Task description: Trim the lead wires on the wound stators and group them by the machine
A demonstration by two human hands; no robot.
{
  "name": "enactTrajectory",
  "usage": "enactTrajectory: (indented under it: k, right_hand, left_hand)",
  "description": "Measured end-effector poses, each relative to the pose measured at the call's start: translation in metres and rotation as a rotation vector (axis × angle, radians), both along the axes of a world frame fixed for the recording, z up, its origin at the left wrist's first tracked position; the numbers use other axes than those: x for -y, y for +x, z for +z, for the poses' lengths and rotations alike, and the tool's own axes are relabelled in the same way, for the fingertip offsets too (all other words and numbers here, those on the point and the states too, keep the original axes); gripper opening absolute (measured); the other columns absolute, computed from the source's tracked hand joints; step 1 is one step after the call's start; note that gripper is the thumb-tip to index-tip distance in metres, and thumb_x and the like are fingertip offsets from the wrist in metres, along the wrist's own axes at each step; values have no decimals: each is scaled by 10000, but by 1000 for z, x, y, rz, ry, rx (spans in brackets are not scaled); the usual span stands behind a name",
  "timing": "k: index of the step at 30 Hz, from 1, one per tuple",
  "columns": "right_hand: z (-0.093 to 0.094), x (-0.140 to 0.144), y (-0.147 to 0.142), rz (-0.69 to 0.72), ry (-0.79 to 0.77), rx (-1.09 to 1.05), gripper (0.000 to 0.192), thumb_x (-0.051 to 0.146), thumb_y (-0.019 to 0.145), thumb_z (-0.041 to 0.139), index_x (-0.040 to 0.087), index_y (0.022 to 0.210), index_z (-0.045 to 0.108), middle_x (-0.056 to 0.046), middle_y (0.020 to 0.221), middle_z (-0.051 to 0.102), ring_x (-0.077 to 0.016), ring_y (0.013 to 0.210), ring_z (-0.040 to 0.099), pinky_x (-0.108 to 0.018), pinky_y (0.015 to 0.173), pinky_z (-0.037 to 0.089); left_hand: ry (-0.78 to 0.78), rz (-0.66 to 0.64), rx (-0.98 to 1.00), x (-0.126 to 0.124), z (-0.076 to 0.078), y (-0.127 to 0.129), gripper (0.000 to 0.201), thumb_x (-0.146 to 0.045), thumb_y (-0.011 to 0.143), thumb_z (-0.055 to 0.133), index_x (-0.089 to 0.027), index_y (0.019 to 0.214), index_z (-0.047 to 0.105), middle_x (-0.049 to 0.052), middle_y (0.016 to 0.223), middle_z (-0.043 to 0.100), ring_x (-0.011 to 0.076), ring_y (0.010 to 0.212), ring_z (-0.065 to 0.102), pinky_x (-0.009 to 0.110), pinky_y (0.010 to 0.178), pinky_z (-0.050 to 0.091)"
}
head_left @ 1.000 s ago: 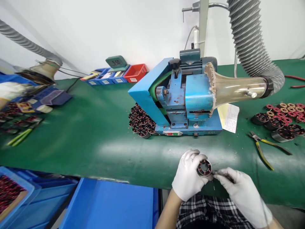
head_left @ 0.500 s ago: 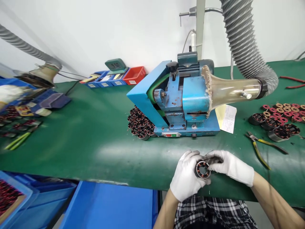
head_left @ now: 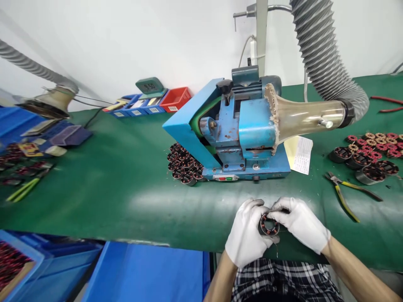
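My left hand [head_left: 247, 235], in a white glove with darkened fingertips, is closed around a motor stator [head_left: 262, 230] just above the green bench near its front edge. The stator is a dark, round metal ring with copper windings around an open centre, and that face is turned up toward me. My right hand [head_left: 297, 222], gloved too, pinches at the stator's upper right rim with thumb and fingers together. Whether a wire lies between those fingertips I cannot tell. Thin loose wire ends hang below and right of the stator.
Behind my hands stands a blue belt-driven machine [head_left: 255, 126] with an extraction hose [head_left: 327, 58]. Several stators [head_left: 188, 177] cluster at its left; more [head_left: 370, 174] sit right, beside yellow-handled cutters [head_left: 344, 195] and red and tan wound cores [head_left: 380, 144]. A blue bin [head_left: 145, 272] stands below the bench.
My right hand's fingertips have shifted slightly left, onto the stator's upper rim, and its wrist has come in a little. My left hand keeps its hold. A co-worker's glove at far left is gone.
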State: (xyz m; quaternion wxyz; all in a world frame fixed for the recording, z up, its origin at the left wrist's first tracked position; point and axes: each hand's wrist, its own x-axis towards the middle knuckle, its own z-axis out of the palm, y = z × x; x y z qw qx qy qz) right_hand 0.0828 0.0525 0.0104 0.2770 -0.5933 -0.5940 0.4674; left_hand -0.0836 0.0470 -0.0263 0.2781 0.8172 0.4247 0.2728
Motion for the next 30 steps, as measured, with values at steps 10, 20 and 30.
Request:
enactTrajectory:
  k: [10, 20, 30]
  right_hand:
    - [-7, 18, 18, -32, -7, 206, 221, 323, 782, 509, 224, 629, 635, -20, 649, 689, -206, 636, 629, -316, 622, 469]
    - [0, 27, 43, 10, 72, 159, 283, 375, 794, 565, 214, 997, 679, -65, 941, 730, -250, 853, 668, -367, 804, 513]
    - [3, 29, 42, 291, 103, 235, 520, 369, 748, 655, 184, 1225, 564, -124, 1148, 637, -288, 1033, 603, -432, 911, 472]
  left_hand:
    - [-63, 49, 48, 0, 4, 3, 464, -248, 509, 810, -198, 907, 578, 65, 956, 646, 297, 1048, 570, 497, 965, 431]
    - [-126, 11, 89, 9, 9, -14, 712, -96, 592, 662, -208, 1249, 410, 120, 1352, 439, 323, 1311, 344, 550, 1068, 318]
    - [-37, -117, 12, 13, 31, 10, 947, -347, 618, 750, -130, 1375, 226, 214, 1386, 381, 381, 1285, 378, 540, 1015, 409]
